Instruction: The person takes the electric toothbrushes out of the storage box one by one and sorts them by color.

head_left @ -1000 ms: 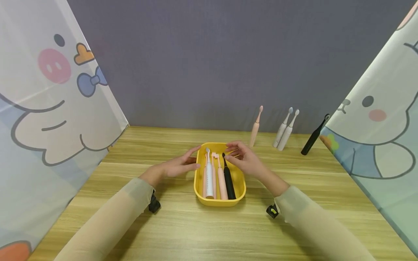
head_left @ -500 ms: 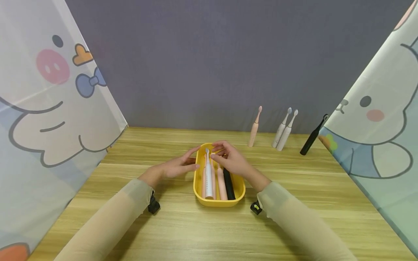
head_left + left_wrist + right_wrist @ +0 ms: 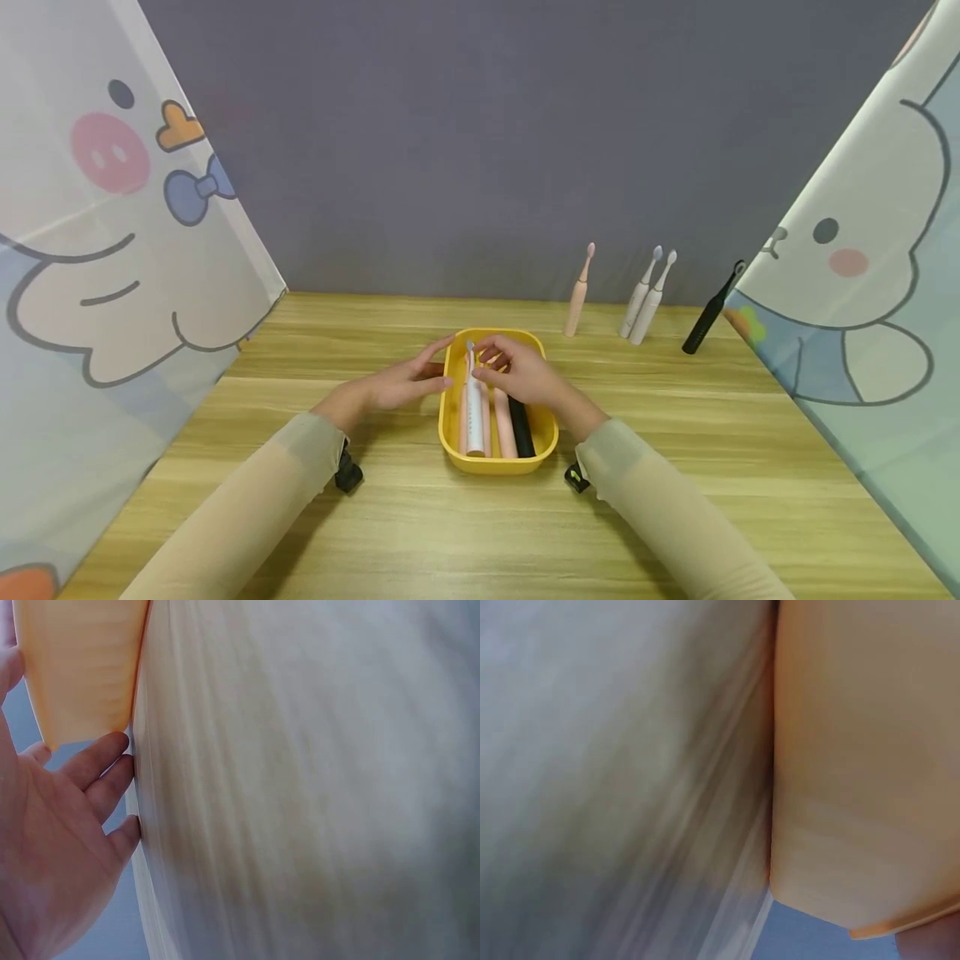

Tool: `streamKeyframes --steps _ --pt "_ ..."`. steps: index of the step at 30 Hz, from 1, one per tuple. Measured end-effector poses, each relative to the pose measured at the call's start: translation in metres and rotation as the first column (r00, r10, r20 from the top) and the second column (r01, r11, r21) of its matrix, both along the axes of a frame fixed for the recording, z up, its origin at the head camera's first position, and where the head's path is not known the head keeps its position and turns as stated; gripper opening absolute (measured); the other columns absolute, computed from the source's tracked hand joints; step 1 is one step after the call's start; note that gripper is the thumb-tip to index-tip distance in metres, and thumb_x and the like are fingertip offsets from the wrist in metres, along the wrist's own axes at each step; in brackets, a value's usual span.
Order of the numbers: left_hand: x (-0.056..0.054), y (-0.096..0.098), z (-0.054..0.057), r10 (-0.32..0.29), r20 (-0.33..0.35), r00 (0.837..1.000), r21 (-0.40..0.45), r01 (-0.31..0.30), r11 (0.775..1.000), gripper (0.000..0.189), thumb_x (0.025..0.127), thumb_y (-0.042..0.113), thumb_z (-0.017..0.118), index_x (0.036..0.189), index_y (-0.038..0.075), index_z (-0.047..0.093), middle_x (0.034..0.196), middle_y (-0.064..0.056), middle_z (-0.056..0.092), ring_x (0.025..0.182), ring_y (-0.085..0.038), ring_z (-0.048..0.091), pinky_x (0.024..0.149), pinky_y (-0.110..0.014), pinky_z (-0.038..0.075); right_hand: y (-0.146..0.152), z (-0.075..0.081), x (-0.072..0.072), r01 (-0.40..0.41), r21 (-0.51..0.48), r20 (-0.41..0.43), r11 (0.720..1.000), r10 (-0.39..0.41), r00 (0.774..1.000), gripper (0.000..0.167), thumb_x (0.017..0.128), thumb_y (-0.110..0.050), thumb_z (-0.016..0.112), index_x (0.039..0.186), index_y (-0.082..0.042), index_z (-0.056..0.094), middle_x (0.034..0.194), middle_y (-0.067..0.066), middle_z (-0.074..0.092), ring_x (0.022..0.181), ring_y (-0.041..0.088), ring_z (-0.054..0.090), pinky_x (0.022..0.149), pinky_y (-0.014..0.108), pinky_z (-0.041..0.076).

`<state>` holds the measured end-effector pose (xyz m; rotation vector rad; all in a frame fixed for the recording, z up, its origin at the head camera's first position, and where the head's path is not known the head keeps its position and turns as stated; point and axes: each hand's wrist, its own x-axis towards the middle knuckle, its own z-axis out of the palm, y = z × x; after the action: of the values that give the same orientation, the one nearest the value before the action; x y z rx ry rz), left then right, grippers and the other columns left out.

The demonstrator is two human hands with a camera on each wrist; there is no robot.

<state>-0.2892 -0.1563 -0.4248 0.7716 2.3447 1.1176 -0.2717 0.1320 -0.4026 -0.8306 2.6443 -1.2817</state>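
A yellow plastic basket (image 3: 500, 467) holds several electric toothbrushes lying lengthwise. Uppermost on its left side is a white electric toothbrush (image 3: 475, 417), with pink ones beside and under it. Farther right in the basket lie a pink toothbrush (image 3: 505, 429) and a black toothbrush (image 3: 522, 433), their heads hidden by my right hand (image 3: 525, 372). That hand reaches over the basket with bent fingers and thumb spread beside the white toothbrush's neck. My left hand (image 3: 397, 385) rests loosely against the basket's left side; the left wrist view has its fingertips around the basket's corner (image 3: 82, 675).
Behind the basket to the right, a pink toothbrush (image 3: 576, 304), two white toothbrushes (image 3: 647, 312) and a black toothbrush (image 3: 703, 325) stand upright on the wooden table (image 3: 420, 533). A grey wall (image 3: 465, 150) rises along the table's back, and cartoon-printed curtains (image 3: 82, 208) flank both sides.
My right hand has moved left across the basket, from the black toothbrush's head to the white toothbrush's neck. The left hand stays at the basket's side. The head view has shifted slightly.
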Motion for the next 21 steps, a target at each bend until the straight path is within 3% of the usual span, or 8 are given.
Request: streamKeyframes --steps 10,21 --pt "0.0024 -0.0017 -0.0006 0.025 0.010 1.000 -0.009 -0.025 1.000 0.085 0.111 0.061 0.055 0.175 0.049 0.001 0.175 -0.018 0.040 0.162 -0.042 0.041 0.131 -0.072 0.028 -0.0053 -0.0036 -0.0015 -0.044 0.155 -0.030 0.987 0.049 0.998 0.047 0.106 -0.034 0.076 0.145 -0.010 0.066 0.134 0.013 0.072 0.109 0.025 0.071 0.097 0.043 0.064" --pt "0.0017 0.0008 0.0000 0.034 0.014 0.999 -0.012 -0.034 0.999 0.084 0.112 0.059 0.056 0.175 0.049 0.002 0.175 -0.017 0.042 0.162 -0.040 0.041 0.132 -0.070 0.028 -0.0069 -0.0014 -0.0013 -0.082 0.273 -0.004 0.959 0.087 0.996 0.048 0.111 -0.039 0.067 0.151 -0.012 0.065 0.138 0.011 0.072 0.116 0.024 0.070 0.103 0.045 0.062"
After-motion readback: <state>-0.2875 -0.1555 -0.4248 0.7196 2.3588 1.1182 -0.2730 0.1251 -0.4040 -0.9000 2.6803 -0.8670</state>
